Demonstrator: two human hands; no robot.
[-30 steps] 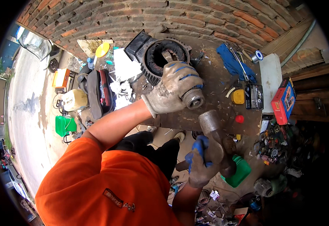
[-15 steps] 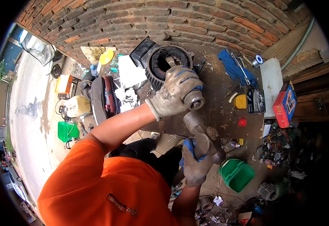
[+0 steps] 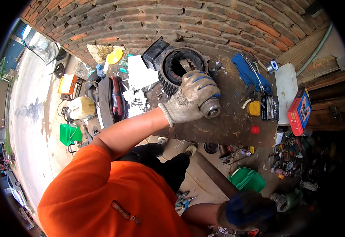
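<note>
My left hand, in a dirty grey work glove with blue patches, is closed round a thick metal bar. The bar's round end faces me, and its far part reaches toward the opening of a finned electric motor housing on the bench. My right hand, gloved too, is a dark fist at the lower right, away from the bar. A hammer is in it, its long brown handle sticking out toward the bench; the head is lost in dark blur.
On the wooden bench lie white paper, a blue cloth, a yellow container and a socket set. A brick wall rises behind. A green bucket and jumbled parts stand on the floor at right.
My right hand has swung the hammer away from the bar's end, down and to the right in view. My left hand keeps its hold on the bar; the view has shifted slightly.
</note>
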